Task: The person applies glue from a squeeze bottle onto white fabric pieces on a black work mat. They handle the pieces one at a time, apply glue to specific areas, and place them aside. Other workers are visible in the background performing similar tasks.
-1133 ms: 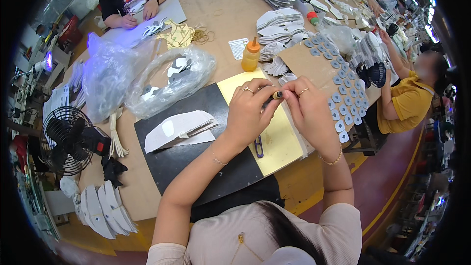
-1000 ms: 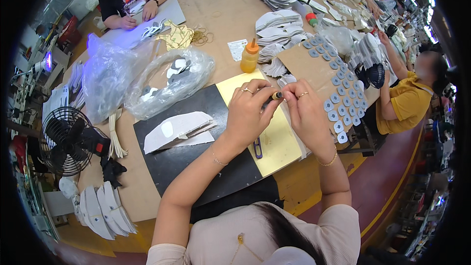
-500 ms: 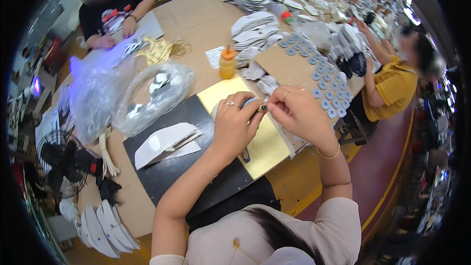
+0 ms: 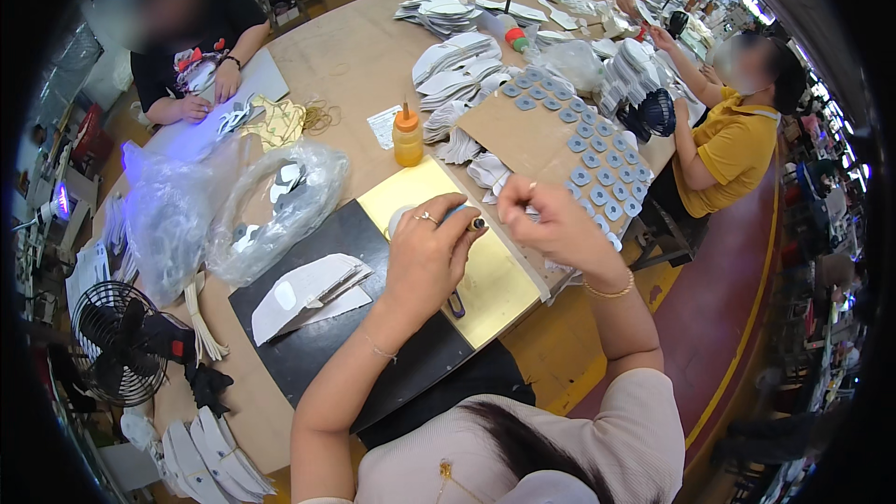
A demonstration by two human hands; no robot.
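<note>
Yellow btl (image 4: 408,144) beyond L hand (image 4: 425,259), nr white stacks (image 4: 457,60)

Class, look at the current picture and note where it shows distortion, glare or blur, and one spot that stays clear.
Head view: the far edge of the table bows; head view: a lamp at left glares violet; head view: grey blur covers the head of the co-worker in black; head view: the left hand is clear enough to show its ring.

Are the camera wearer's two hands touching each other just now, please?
No, a visible gap separates the left hand from the right hand.
</note>
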